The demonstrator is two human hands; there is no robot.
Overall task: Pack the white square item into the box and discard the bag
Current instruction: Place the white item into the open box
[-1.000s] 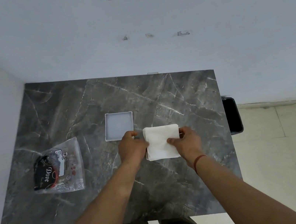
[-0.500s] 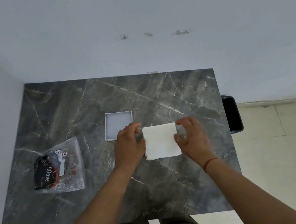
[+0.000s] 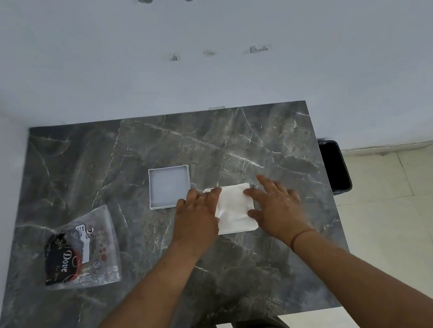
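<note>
Grey marble tabletop (image 3: 113,163) set against a pale wall carries everything in play. Near its middle lies the white square item (image 3: 235,211), flat on the stone, roughly as wide as it is long, so it shows no real long axis. Both hands rest on it with fingers spread and flat: the left hand (image 3: 199,217) covers its left edge, the right hand (image 3: 275,202) its right edge. Neither is clenched or pinching; they look to be pressing or smoothing it, not lifting.

Up and to the left, just beside the item's far-left corner, sits the box (image 3: 169,187), open and, as far as can be seen, with nothing in it. The left hand's fingertips almost reach its near rim, so that hand is the nearer one; the coming move is probably a short carry away from the person and leftward.

Well apart, toward the left edge, lies the bag (image 3: 81,250), clear plastic with a dark printed pack inside. A black bin (image 3: 334,165) stands off the table's right side, likely where the bag goes.
</note>
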